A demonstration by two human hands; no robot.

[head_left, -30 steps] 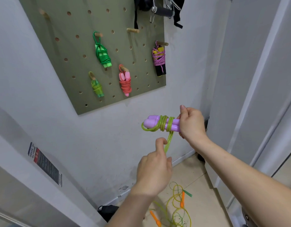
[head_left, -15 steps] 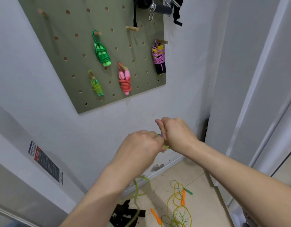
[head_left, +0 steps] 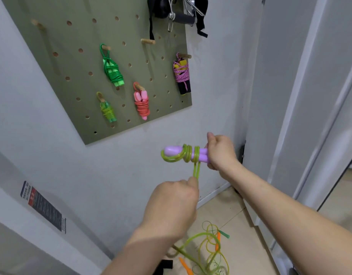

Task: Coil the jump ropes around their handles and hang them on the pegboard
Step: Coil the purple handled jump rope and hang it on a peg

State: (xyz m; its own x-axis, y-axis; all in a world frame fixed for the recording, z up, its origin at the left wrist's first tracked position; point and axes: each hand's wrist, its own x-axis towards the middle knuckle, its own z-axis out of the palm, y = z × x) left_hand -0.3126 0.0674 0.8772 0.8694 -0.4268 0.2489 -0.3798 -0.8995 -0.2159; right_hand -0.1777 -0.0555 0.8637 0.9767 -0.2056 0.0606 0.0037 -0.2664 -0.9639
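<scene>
Right hand [head_left: 220, 151] clamps the purple handles [head_left: 172, 150]; left hand [head_left: 174, 203] pinches the springy green rope [head_left: 196, 169] taut — light, slick, likely to uncoil unless held.

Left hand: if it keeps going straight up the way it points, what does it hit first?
Probably the purple handles: the left hand pinches the green rope right below them, with only that taut strand between. Depth is unclear, so it might pass just in front.
</scene>
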